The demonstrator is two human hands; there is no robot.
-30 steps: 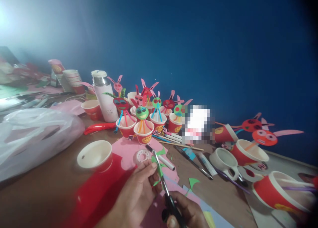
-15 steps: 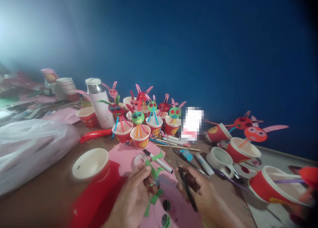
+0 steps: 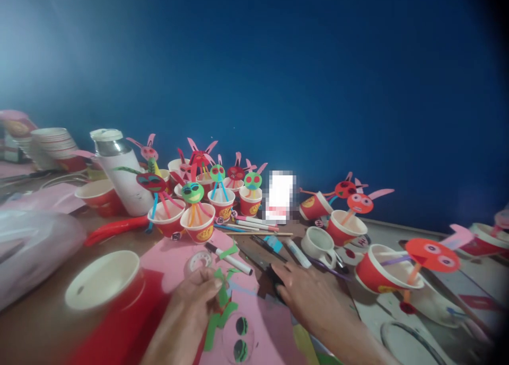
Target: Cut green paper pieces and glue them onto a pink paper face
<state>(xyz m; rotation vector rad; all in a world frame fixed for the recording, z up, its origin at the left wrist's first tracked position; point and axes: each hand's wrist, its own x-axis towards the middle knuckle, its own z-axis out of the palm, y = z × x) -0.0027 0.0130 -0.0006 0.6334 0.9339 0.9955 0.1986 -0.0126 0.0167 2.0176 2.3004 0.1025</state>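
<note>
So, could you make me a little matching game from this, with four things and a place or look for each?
1. Left hand
2. Right hand
3. Mug
4. Flask

A. At the black-handled scissors
B. White body, silver neck
C. Pinching green paper
D. Pale, with a loop handle

Pairs: 1-C, 2-A, 3-D, 4-B

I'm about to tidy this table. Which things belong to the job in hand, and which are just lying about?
Seemingly in use:
green paper, in the left hand
scissors, at the right hand
pink paper

Apparently just lying about:
flask
mug
plastic bag
</note>
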